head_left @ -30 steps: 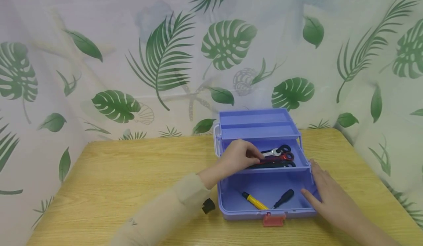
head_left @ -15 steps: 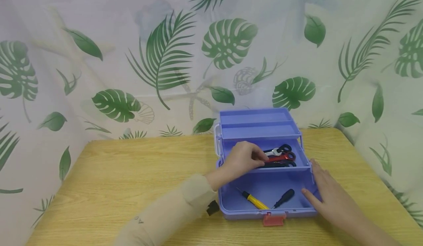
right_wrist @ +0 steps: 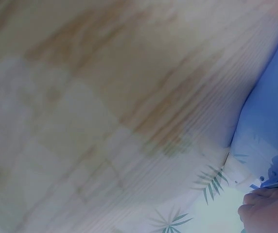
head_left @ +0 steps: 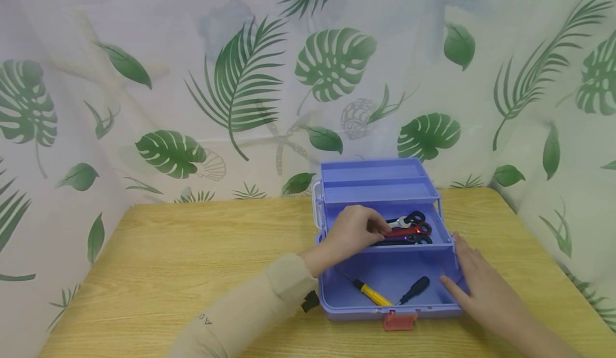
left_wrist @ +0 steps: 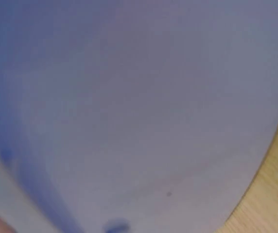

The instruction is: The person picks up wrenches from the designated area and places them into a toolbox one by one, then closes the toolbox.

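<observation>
A blue-purple toolbox [head_left: 433,312] stands unfolded on the table, its trays stepped up toward the back. Over the middle tray [head_left: 443,247], my left hand [head_left: 355,228] reaches in from the left, thumb and fingers pinching the left end of a red wrench [head_left: 406,232]. Behind that lies a silver wrench [head_left: 400,222] with a black ring end; in front is a dark wrench [head_left: 417,239] with a purple glint. Their left ends are hidden by the hand. My right hand [head_left: 488,286] rests with extended fingers against the toolbox's right side.
In the bottom compartment lie a yellow-handled screwdriver [head_left: 374,294] and a black-handled screwdriver [head_left: 415,289]. A red latch [head_left: 400,322] hangs at the front. The upper tray [head_left: 380,191] sits behind. Wooden table [head_left: 207,262] spreads left; a leaf-patterned sheet [head_left: 269,59] hangs behind.
My left hand has shifted slightly right along the tray, and more of the red wrench shows beside its fingertips. The right hand stays against the toolbox.
</observation>
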The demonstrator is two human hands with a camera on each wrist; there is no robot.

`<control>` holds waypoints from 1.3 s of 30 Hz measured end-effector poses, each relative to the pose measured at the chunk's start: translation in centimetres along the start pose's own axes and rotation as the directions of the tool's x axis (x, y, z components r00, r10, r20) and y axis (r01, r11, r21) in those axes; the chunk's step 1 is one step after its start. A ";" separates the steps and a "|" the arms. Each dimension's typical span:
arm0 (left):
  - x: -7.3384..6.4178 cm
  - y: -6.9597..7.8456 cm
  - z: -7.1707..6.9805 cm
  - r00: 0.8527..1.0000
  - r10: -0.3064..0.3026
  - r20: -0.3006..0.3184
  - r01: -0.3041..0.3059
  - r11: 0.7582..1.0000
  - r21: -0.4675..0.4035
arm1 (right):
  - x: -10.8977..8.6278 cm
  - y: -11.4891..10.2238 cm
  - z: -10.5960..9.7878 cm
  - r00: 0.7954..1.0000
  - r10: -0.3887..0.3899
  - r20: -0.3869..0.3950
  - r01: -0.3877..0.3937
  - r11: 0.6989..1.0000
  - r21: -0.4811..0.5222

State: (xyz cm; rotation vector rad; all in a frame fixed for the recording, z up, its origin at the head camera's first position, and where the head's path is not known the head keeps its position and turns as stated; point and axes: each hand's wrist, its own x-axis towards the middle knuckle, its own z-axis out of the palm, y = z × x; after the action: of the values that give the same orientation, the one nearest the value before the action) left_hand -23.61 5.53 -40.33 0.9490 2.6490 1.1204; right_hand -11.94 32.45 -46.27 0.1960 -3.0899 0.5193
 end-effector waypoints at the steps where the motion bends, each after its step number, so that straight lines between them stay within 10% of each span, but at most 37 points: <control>1: 0.0 0.0 -0.1 1.000 0.003 0.005 -0.003 1.000 -0.003 | 0.0 0.0 0.0 1.000 0.001 0.001 -0.001 1.000 0.002; 25: -0.3 -0.1 -2.7 0.999 0.029 -0.026 -0.030 0.998 -0.048 | -0.1 -0.2 -0.3 1.000 0.016 0.003 -0.016 1.000 -0.013; 39: -0.6 -1.4 -5.0 0.996 0.012 -0.089 -0.018 0.997 -0.072 | 0.8 0.0 -1.3 0.989 -0.059 -0.132 0.062 0.998 0.018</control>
State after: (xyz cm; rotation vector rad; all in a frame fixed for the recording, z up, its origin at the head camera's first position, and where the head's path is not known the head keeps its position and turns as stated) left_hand -25.45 1.36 -37.79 0.9282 2.6525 1.2821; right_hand -12.80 32.82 -45.01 0.2446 -2.9418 0.5408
